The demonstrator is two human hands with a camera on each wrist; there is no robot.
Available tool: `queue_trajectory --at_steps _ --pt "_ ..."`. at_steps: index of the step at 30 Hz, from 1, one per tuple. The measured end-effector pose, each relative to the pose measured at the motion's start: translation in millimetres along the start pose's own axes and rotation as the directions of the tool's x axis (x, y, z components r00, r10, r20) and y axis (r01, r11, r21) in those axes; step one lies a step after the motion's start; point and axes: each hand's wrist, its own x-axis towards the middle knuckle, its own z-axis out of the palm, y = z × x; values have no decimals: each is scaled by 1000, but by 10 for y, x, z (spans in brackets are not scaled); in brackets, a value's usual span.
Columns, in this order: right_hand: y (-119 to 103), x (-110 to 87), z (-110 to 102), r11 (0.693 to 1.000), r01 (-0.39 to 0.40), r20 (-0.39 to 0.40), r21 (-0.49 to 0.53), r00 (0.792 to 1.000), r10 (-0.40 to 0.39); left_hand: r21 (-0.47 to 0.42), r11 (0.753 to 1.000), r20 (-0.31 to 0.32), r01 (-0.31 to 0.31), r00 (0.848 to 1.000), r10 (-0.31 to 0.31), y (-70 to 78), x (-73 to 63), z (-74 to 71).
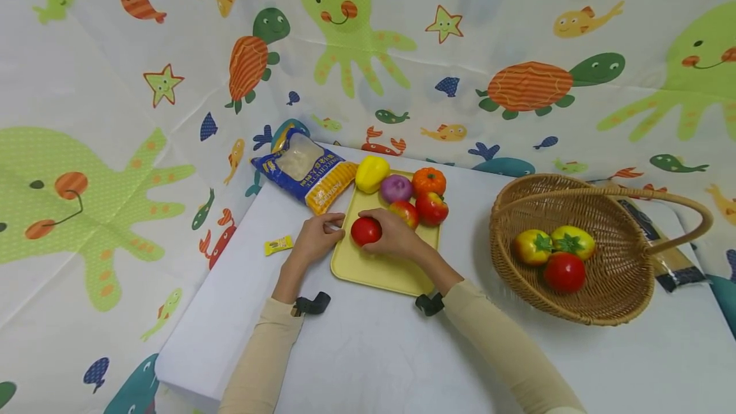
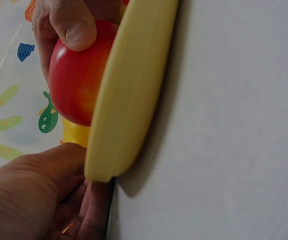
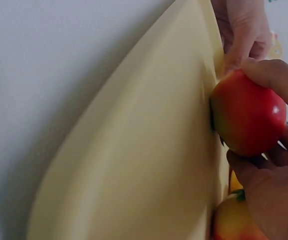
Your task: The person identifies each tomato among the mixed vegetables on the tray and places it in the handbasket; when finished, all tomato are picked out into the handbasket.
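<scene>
Right hand [image 1: 392, 235] has thumb and fingers curled round a red fruit [image 1: 366, 231], spread just to its width; fruit is round, no clear long axis, at the left part of the yellow tray [image 1: 368, 268], just right of the left hand [image 1: 314, 240]. Left hand is at the tray's left rim, fingers loosely bent, can't tell if pinching. Farther back: purple onion [image 1: 397, 189], orange pumpkin [image 1: 429, 181], yellow bell pepper [image 1: 372, 174].

The head view is bright, the wrist views dimmer with soft shadows.
</scene>
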Motion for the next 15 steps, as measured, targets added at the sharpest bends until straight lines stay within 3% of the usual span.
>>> queue_trajectory --at_steps 8,15 --pt "-86 -113 -78 998 -15 -20 54 1000 16 12 1000 -4 -9 1000 9 -11 -2 27" --pt "-271 -333 -348 998 21 -59 52 998 -18 -4 1000 -1 -3 1000 3 -25 -6 18"
